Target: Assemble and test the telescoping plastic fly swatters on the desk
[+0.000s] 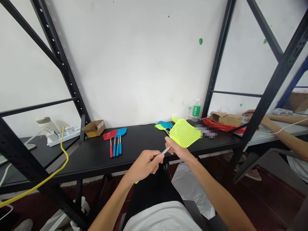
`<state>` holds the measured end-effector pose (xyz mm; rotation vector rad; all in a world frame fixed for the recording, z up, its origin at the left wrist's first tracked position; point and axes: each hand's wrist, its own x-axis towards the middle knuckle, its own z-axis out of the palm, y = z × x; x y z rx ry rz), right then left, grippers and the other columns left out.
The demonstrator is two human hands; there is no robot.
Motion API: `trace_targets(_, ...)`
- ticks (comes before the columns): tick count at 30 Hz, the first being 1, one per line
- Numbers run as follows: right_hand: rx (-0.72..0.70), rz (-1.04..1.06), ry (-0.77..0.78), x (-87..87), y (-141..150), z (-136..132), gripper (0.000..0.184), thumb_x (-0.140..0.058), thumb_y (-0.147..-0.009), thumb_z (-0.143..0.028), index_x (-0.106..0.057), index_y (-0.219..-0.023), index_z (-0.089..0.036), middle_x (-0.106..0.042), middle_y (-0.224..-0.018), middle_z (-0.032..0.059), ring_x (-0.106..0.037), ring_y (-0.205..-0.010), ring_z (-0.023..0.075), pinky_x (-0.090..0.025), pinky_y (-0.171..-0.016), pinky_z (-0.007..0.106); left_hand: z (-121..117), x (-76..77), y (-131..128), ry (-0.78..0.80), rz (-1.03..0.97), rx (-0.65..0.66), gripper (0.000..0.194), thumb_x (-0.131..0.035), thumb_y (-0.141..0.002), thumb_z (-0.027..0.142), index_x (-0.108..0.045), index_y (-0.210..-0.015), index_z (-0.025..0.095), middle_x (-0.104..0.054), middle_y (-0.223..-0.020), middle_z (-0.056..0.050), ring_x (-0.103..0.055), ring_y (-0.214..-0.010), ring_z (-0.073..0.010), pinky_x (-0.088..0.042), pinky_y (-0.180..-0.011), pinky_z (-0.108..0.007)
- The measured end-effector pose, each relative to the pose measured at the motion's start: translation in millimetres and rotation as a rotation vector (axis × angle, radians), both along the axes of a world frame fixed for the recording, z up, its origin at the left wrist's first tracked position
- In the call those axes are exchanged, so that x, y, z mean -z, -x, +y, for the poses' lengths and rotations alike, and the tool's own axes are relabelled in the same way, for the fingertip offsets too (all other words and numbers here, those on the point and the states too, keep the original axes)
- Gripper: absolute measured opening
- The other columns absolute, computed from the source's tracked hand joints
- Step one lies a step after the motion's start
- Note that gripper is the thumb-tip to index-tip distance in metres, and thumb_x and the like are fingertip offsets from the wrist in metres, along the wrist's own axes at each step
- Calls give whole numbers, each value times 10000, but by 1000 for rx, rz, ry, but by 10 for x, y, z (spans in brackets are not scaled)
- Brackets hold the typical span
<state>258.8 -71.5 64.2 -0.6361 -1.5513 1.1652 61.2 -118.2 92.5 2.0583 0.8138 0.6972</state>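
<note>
A lime-green fly swatter (184,133) with a perforated head and a thin metal rod is held across my lap at the table's front edge. My left hand (147,163) is closed around the lower rod, and a bit of green handle shows beneath it. Close to the swatter's head, my right hand (176,149) grips the upper rod with its fingers closed. Behind that head lies a small pile of blue and green swatters (165,124), partly hidden. To the left, a red swatter (110,136) and several blue swatters (121,132) lie side by side, handles toward me.
On the black table (89,154) stand an open cardboard box (94,129) and a water bottle (196,110). A red bag (222,126) lies at right, beneath brown cardboard. Black rack posts flank the table. A yellow cable (63,160) hangs at left; another person's arm (284,126) rests at far right.
</note>
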Motion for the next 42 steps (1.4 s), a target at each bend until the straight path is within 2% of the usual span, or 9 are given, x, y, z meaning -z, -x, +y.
trace_targets(4,36,-4,37,35,8,39,603,-523,-941,-586,-332,-504,-217,-235,-463,-79,-286,-415,77,-273,-440,244,-48,-42,-6,-240,120,-173,407,-474,-994,444,-582,-703,180,-578,-559,36,-427,-515,-101,-301,-557,-235)
trace_targets(7,-23,-44,1,25,-21,20,550,-551,-939,-551,-410,-539,-201,-328,-478,-60,-334,-447,83,-303,-467,244,-58,-58,17,-284,161,-231,344,-493,-983,432,-630,-772,197,-593,-573,41,-444,-519,-111,-302,-553,-240)
trace_targets(10,-72,10,-54,-2,-48,-17,333,-616,-910,-511,-602,-811,-193,-438,-546,-54,-384,-493,99,-317,-481,238,-49,-73,55,-277,159,-251,350,-477,-986,446,-643,-797,202,-596,-575,36,-463,-520,-120,-308,-546,-240)
trace_targets(13,-28,118,-44,-23,-65,-36,355,-605,-909,-521,-618,-1068,-204,-535,-635,-30,-442,-526,115,-333,-478,242,-32,-91,101,-267,142,-272,373,-468,-986,468,-645,-800,197,-588,-560,33,-459,-503,-121,-314,-539,-242)
trace_targets(17,58,224,-2,-63,-120,-23,344,-602,-900,-517,-615,-1010,-190,-616,-729,17,-497,-536,125,-352,-465,254,-18,-126,172,-260,125,-296,366,-483,-977,485,-647,-819,198,-574,-560,33,-494,-524,-129,-332,-547,-241)
trace_targets(22,212,291,4,-174,-303,-2,276,-702,-840,-423,-625,-969,-192,-606,-752,5,-493,-516,108,-332,-429,239,-25,-192,270,-278,162,-302,364,-486,-973,486,-640,-811,199,-566,-566,32,-494,-521,-129,-327,-540,-246)
trace_targets(29,293,140,-65,-316,-526,-29,297,-744,-796,-386,-697,-996,-172,-613,-799,24,-463,-580,106,-333,-443,226,-5,-249,391,-452,290,-380,348,-477,-974,464,-681,-848,212,-541,-585,22,-449,-536,-139,-258,-536,-263)
trace_targets(34,255,-43,-141,-323,-540,-46,259,-719,-819,-398,-713,-929,-164,-595,-759,26,-472,-609,126,-371,-471,236,25,-246,446,-518,346,-449,278,-497,-967,413,-701,-908,234,-614,-653,12,-493,-592,-157,-262,-557,-268)
trace_targets(42,189,-152,-150,-270,-517,-48,257,-624,-897,-414,-671,-928,-164,-584,-708,12,-518,-575,122,-379,-453,226,30,-217,429,-573,345,-476,252,-525,-964,369,-733,-987,229,-705,-783,-18,-580,-692,-179,-321,-608,-270)
